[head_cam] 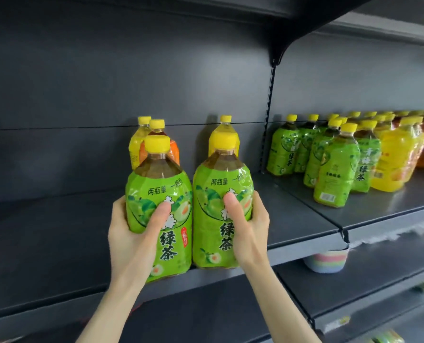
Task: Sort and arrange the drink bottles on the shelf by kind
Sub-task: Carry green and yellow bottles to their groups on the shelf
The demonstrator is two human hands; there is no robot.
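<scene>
Wrapping my left hand [131, 233] round the left green tea bottle [156, 184] and my right hand [251, 226] round the right green tea bottle [221, 179], thumbs on the labels, bases at the shelf [57, 243] lip below my grip. Full, so probably heavy, with stiff bodies and slick film. Mid-belly seems the surest hold.

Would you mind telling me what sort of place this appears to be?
Probably a shop's drinks aisle: dark metal shelving on a slotted upright, rows of identical green tea bottles, and yellow drinks beside them.

Even soft light, blurred warped edges
</scene>
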